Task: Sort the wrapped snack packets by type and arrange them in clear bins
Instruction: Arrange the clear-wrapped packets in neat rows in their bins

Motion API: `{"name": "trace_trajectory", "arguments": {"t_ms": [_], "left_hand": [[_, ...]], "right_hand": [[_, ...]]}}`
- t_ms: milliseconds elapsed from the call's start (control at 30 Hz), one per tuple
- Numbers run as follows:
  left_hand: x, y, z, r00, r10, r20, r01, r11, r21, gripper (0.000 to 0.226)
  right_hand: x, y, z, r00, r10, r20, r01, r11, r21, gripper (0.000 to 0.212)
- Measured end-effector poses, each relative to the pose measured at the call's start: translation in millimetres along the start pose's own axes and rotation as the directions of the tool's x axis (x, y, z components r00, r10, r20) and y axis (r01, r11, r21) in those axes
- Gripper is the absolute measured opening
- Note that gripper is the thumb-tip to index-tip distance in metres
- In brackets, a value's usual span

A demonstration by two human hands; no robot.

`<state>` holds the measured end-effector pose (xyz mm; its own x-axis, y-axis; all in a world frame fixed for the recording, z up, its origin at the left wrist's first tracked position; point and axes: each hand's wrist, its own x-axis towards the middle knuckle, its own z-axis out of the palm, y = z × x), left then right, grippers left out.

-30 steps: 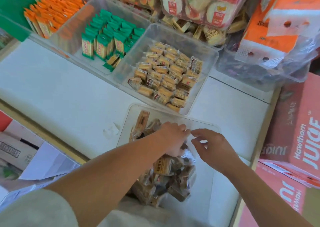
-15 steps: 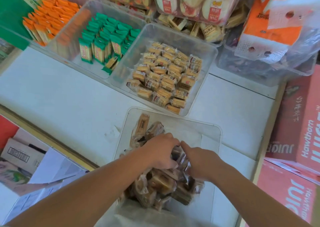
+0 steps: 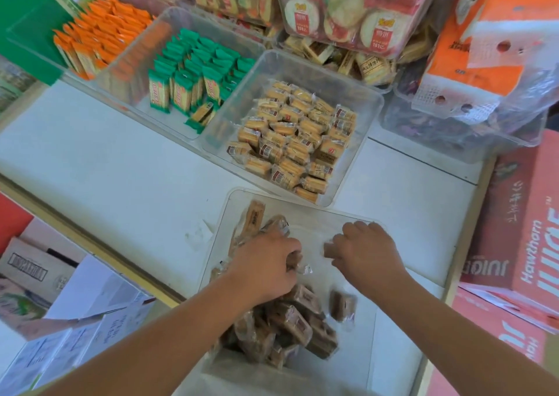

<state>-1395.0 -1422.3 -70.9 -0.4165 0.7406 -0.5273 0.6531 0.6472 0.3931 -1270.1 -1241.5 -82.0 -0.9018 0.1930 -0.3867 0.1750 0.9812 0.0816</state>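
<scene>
Drawing apart after burrowing together half a second ago, we now split the work inside the nearest clear plastic bin (image 3: pixel 314 229) on the white bench (image 3: pixel 121 184): the left hand (image 3: pixel 266 270) curls round several brown wrapped snack packets (image 3: pixel 298 320) at the heap's far edge, while the right hand (image 3: pixel 367 253) pinches one toward the bin's bare far side, so arranging looks begun.
</scene>
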Motion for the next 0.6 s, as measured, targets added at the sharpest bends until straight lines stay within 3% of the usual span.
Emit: {"name": "trace_trajectory", "arguments": {"t_ms": [200,300,367,433,500,600], "left_hand": [[24,24,10,0.991,0.075,0.113,-0.091,0.985,0.144,0.040],[39,33,18,0.994,0.072,0.087,-0.078,0.995,0.070,0.034],[46,39,25,0.996,0.082,0.020,-0.082,0.997,-0.002,0.032],[52,46,33,0.995,0.080,-0.051,-0.084,0.995,-0.062,0.028],[56,52,39,0.991,0.073,-0.110,-0.085,0.990,-0.109,0.022],[62,56,46,0.987,0.041,-0.157,-0.070,0.980,-0.184,0.026]], "right_hand": [[-10,1,11,0.947,0.066,-0.315,-0.081,0.996,-0.034,0.029],[-8,14,8,0.878,0.183,-0.442,-0.194,0.981,0.022,0.032],[-9,24,12,0.825,0.275,-0.493,-0.233,0.961,0.146,0.030],[-16,28,20,0.763,0.407,-0.502,-0.226,0.896,0.383,0.030],[-27,25,25,0.714,0.550,-0.434,-0.206,0.757,0.621,0.029],[-46,20,32,0.703,0.645,-0.300,-0.188,0.576,0.796,0.024]]}}
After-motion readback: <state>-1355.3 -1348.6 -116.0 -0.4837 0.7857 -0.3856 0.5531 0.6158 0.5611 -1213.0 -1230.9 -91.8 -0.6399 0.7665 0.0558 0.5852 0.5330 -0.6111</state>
